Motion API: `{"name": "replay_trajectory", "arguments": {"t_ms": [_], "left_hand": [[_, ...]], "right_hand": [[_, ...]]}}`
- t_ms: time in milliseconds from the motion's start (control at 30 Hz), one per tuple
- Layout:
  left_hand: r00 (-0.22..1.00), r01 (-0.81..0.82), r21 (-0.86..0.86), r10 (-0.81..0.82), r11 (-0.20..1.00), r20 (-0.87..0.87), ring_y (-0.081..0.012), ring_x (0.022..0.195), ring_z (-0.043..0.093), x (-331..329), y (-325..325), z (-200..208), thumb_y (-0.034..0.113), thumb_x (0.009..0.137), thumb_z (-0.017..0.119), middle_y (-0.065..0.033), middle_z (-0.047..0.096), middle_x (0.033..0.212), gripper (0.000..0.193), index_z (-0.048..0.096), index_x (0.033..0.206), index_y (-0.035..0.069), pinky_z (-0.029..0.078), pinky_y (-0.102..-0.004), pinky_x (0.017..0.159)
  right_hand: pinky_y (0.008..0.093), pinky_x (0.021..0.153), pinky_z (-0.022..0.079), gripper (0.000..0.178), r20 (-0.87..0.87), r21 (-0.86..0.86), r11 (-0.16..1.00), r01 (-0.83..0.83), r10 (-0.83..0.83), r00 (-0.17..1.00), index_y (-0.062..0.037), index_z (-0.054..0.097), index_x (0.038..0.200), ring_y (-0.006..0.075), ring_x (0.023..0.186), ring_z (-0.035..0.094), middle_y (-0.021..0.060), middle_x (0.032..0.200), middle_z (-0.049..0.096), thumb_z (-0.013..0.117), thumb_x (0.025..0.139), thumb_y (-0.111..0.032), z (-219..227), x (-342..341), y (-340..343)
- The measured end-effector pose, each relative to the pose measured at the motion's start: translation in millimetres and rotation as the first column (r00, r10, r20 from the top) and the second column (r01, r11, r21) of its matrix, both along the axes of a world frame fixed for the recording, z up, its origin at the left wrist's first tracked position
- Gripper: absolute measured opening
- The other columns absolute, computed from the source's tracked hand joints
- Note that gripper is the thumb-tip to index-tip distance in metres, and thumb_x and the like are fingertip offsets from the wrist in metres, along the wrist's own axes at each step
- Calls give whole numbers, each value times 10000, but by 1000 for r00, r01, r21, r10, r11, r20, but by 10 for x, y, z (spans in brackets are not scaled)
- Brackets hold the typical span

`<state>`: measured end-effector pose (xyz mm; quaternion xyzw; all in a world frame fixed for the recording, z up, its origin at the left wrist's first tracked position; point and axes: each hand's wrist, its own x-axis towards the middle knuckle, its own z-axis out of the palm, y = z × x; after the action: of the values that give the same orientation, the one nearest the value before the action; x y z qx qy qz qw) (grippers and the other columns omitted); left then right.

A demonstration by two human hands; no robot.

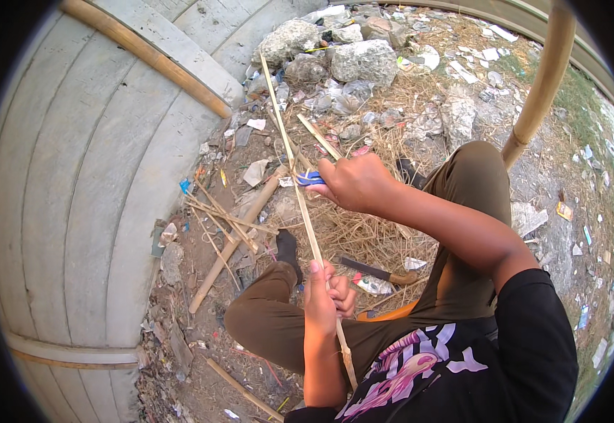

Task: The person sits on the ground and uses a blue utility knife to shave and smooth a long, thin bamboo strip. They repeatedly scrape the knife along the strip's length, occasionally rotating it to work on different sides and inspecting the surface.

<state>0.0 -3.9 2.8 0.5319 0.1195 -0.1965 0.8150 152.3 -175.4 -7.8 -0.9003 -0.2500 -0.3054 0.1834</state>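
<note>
A long pale bamboo strip [308, 224] runs from near my lap up toward the rubble, with its far end raised. My left hand [326, 296] is closed around its lower part. Farther along, my right hand [360, 185] grips a small blue-handled tool [310, 179], which is pressed against the strip. The tool's blade cannot be made out. A thin curl of bamboo stands where the tool meets the strip. Just beyond my right hand, a shorter split bamboo piece [319, 136] points up and away.
A large knife [375, 271] with a wooden handle lies between my legs, near a heap of shavings [363, 236]. Bamboo sticks [226, 224] and a thicker pole [211, 282] lie left. Rocks [365, 62] lie ahead, a grey wall [88, 176] left, an upright bamboo pole [541, 84] right.
</note>
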Motion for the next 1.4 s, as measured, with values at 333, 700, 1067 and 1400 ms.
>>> {"name": "replay_trajectory", "arguments": {"t_ms": [333,700,1067,1400], "left_hand": [[993,14,203,-37,979,113,-53,421,238,-14,12,-46,525,1076,312,39,256,582,443,359,853,146,162,-230,371],[994,-97,-28,98,995,51,-72,471,246,23,177,-63,331,992,322,26,298,622,181,376,931,169,191,-216,388],[994,-108,-198,111,974,6,-74,459,231,10,259,-78,370,1026,295,39,294,614,229,387,924,186,188,-220,380],[990,-143,-274,139,951,-36,-71,458,228,-21,250,-72,383,1035,297,44,281,610,237,384,923,193,188,-225,379]], "right_hand": [[315,350,344,605,-509,799,600,44,713,-483,-121,517,748,128,342,420,-26,462,406,329,1034,-620,86,-325,-1],[441,430,432,512,-347,15,928,-373,355,868,-57,553,806,337,439,567,117,515,532,486,1003,-524,115,-579,-3],[376,359,392,510,-44,-1,940,-341,341,939,-80,502,741,258,386,529,74,521,501,610,926,-543,-171,-583,161],[366,356,395,520,55,-8,960,-281,281,958,-96,506,726,227,373,517,55,496,477,609,910,-571,-179,-536,263]]}}
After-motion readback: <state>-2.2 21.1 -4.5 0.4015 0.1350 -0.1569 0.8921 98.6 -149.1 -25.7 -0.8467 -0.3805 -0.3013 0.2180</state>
